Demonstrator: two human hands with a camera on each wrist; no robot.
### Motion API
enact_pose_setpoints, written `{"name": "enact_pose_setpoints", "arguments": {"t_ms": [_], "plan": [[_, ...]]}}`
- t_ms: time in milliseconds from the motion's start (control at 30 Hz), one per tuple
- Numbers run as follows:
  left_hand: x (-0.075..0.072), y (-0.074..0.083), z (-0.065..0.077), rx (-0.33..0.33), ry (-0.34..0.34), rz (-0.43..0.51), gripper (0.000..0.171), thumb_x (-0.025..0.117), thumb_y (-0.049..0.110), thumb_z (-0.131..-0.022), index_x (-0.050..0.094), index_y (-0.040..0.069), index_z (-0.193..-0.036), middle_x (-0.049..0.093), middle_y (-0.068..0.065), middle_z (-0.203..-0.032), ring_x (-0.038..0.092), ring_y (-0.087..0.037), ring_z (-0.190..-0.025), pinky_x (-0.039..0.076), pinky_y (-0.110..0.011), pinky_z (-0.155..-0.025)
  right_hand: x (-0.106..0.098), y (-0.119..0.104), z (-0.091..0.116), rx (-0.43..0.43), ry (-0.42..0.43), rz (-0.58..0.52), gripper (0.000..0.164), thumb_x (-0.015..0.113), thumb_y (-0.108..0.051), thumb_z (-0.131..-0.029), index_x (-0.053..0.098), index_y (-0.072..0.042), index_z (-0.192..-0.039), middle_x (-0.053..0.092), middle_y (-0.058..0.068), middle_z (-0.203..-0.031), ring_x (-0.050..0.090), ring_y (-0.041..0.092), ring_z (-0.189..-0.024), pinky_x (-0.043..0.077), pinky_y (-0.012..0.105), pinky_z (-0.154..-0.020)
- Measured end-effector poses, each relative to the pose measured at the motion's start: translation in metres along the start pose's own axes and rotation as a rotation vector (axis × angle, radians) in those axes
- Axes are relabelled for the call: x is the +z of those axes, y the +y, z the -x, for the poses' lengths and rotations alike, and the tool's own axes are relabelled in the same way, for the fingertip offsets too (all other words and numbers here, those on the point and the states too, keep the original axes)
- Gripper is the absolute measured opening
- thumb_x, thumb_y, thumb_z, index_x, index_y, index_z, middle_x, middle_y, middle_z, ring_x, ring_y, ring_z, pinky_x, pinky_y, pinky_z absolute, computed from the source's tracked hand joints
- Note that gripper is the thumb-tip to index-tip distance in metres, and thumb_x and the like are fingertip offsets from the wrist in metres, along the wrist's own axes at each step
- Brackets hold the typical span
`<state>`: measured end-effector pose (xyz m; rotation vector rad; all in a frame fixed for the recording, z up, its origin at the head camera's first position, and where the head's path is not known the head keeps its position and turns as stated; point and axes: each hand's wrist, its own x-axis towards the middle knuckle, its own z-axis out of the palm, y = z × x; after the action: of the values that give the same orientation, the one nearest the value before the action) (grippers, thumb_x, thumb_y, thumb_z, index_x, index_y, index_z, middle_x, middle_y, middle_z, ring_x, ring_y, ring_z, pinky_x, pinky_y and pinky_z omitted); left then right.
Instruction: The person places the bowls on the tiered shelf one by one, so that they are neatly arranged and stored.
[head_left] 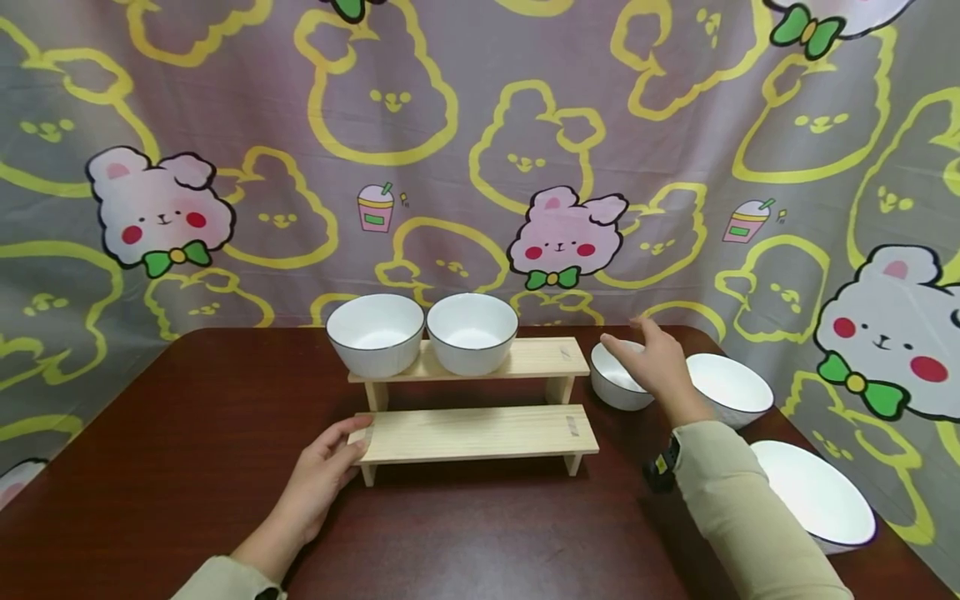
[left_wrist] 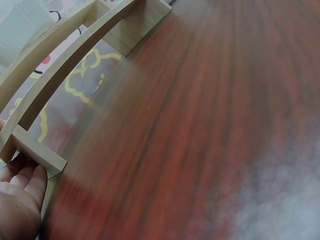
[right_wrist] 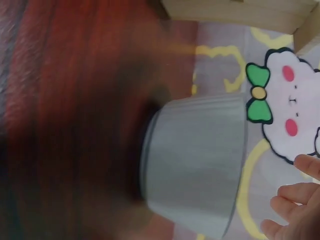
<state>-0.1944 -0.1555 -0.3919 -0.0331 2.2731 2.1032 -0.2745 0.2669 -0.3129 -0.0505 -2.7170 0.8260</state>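
Table (head_left: pixel 187 442): dark red-brown, wood-grain top, rounded far-left corner, pale glare (left_wrist: pixel 285 195) on surface. Grey-mauve curtain (head_left: pixel 450 192) behind far edge, also past left and right edges. Print: yellow-outlined animals (head_left: pixel 390 100), white bunny heads (head_left: pixel 161 204), pink cups (head_left: pixel 375 212).

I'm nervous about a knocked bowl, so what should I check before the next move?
1. Left hand steadying the wooden rack: ok, it grips the lower shelf at its left end.
2. No bowl on the lower shelf: ok.
3. Bowl under the right hand upright: ok, the small bowl stands on the table.
4. Right hand gripping it: not ok, a gap shows in the right wrist view.
5. Upper left bowl fully supported: cannot tell, its base is hidden.
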Motion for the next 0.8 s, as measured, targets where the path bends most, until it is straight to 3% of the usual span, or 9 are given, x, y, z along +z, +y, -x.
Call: {"name": "enact_pose_setpoints", "arguments": {"t_ms": [400, 800], "plan": [[0.0, -0.001, 0.001, 0.014, -0.002, 0.007, 0.041, 0.052, 0.017, -0.094, 0.046, 0.005, -0.133, 0.043, -0.01, -0.135, 0.05, -0.008, -0.102, 0.038, -0.04, -0.095, 0.015, 0.02, -0.004, 0.038, -0.045, 0.055, 0.08, 0.05, -0.057, -0.085, 0.036, 0.003, -0.137, 0.039, 0.028, -0.136, 0.035, 0.044, -0.124, 0.031, 0.056, -0.098], [0.0, 0.0, 0.001, 0.007, -0.001, 0.001, 0.041, 0.051, 0.016, -0.094, 0.047, 0.006, -0.133, 0.044, -0.01, -0.132, 0.051, -0.007, -0.1, 0.039, -0.039, -0.094, 0.029, 0.029, -0.01, -0.003, -0.07, 0.206, 0.079, 0.052, -0.056, -0.084, 0.04, 0.005, -0.134, 0.031, 0.035, -0.139, 0.024, 0.048, -0.13, 0.022, 0.063, -0.1]]}}
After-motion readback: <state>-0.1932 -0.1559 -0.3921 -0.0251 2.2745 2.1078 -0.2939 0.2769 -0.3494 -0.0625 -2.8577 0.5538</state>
